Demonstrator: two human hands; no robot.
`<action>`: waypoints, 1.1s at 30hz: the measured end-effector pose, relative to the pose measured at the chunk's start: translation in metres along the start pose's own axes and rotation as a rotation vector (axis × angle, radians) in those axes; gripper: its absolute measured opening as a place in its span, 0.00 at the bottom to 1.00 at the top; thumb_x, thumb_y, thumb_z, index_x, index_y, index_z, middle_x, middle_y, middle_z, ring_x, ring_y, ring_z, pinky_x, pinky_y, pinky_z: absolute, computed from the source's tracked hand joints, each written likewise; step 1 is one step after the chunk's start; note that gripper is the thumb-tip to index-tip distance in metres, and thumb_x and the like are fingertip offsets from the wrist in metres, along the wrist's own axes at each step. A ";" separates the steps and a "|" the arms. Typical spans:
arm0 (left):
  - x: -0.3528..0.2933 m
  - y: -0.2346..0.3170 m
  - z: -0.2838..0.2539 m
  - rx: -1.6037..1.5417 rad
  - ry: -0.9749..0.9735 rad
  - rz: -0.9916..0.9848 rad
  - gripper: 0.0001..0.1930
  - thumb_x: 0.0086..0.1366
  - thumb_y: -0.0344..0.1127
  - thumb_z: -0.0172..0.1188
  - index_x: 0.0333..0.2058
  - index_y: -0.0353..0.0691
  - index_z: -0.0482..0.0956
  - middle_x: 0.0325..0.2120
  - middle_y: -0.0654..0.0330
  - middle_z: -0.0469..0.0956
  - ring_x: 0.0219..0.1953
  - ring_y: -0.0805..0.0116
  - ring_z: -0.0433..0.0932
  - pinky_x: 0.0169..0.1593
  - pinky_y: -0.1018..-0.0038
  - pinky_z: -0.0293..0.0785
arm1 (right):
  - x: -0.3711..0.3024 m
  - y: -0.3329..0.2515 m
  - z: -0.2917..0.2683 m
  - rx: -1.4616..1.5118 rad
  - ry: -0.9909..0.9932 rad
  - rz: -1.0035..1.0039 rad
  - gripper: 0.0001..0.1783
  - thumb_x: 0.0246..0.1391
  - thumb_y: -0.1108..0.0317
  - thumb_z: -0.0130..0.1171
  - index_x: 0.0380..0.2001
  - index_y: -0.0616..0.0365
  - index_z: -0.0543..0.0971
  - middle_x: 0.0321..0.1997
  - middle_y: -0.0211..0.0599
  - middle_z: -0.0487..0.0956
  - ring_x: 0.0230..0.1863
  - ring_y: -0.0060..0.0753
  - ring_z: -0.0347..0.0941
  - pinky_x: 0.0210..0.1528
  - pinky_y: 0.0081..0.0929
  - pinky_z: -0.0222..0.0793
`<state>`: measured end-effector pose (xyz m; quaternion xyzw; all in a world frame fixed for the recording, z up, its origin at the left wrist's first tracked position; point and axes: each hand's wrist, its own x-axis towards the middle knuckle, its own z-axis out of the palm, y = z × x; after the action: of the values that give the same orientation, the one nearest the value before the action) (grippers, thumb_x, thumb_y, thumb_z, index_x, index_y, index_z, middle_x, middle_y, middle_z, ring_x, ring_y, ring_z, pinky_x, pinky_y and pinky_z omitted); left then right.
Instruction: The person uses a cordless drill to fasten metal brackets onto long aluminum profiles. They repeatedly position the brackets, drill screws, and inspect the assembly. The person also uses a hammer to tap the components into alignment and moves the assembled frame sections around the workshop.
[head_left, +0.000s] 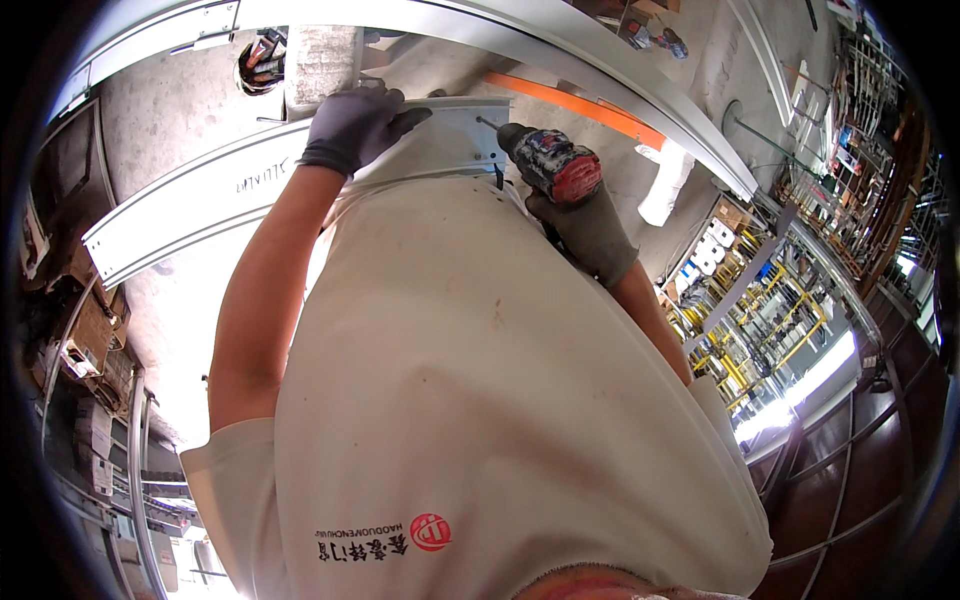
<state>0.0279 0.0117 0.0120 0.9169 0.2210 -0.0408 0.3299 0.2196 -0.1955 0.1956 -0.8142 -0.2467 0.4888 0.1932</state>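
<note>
A long white metal profile (215,190) lies crosswise in front of my body, with handwritten dark marks on its face and small holes near its right end. My left hand (352,128), in a grey glove, grips its far edge, thumb stretched to the right along it. In my gloved right hand (590,235) is a cordless drill (555,165) with a dark, worn body and a red end. Its thin bit (486,122) points left at the profile's right end. Whether the tip touches the metal I cannot tell. The drill hides part of my right fingers.
A long white beam (590,65) crosses beyond the profile, with an orange bar (580,105) below it. A bucket of tools (262,65) stands far left, beside a pale block (322,65). A white wrapped roll (665,185) and yellow racks (770,320) are on the right.
</note>
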 end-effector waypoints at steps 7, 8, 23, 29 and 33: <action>0.000 0.001 -0.001 -0.006 -0.024 -0.019 0.29 0.73 0.64 0.48 0.33 0.42 0.82 0.32 0.50 0.82 0.35 0.48 0.84 0.39 0.54 0.81 | -0.002 -0.005 0.001 -0.079 -0.036 -0.007 0.19 0.54 0.69 0.67 0.48 0.61 0.76 0.40 0.34 0.79 0.39 0.30 0.74 0.44 0.30 0.72; 0.000 0.001 -0.001 -0.006 -0.020 -0.018 0.29 0.73 0.64 0.48 0.33 0.42 0.82 0.32 0.50 0.82 0.35 0.48 0.84 0.39 0.54 0.81 | -0.002 -0.004 0.001 -0.087 -0.040 -0.014 0.19 0.54 0.69 0.67 0.48 0.61 0.76 0.41 0.34 0.79 0.40 0.31 0.74 0.44 0.31 0.72; 0.000 0.001 0.002 -0.008 -0.022 -0.027 0.29 0.73 0.65 0.48 0.33 0.42 0.81 0.32 0.51 0.81 0.34 0.48 0.84 0.38 0.53 0.81 | -0.002 -0.012 -0.001 -0.248 -0.107 -0.114 0.21 0.57 0.63 0.64 0.51 0.62 0.78 0.49 0.50 0.82 0.52 0.53 0.78 0.58 0.40 0.73; -0.002 -0.001 0.005 -0.001 -0.001 -0.013 0.30 0.73 0.65 0.48 0.33 0.42 0.80 0.32 0.50 0.81 0.35 0.47 0.84 0.39 0.53 0.81 | -0.001 -0.011 0.002 -0.173 -0.081 -0.172 0.17 0.57 0.64 0.64 0.46 0.62 0.79 0.43 0.49 0.83 0.45 0.49 0.80 0.51 0.38 0.76; -0.001 0.000 0.001 -0.003 -0.035 -0.031 0.30 0.73 0.65 0.48 0.33 0.42 0.81 0.33 0.50 0.82 0.35 0.47 0.84 0.38 0.53 0.81 | 0.000 -0.012 0.007 -0.122 -0.082 -0.185 0.16 0.58 0.62 0.66 0.43 0.63 0.80 0.39 0.49 0.84 0.40 0.44 0.81 0.48 0.36 0.76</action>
<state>0.0267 0.0104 0.0118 0.9121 0.2294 -0.0615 0.3343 0.2105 -0.1859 0.1992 -0.7774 -0.3577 0.4860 0.1774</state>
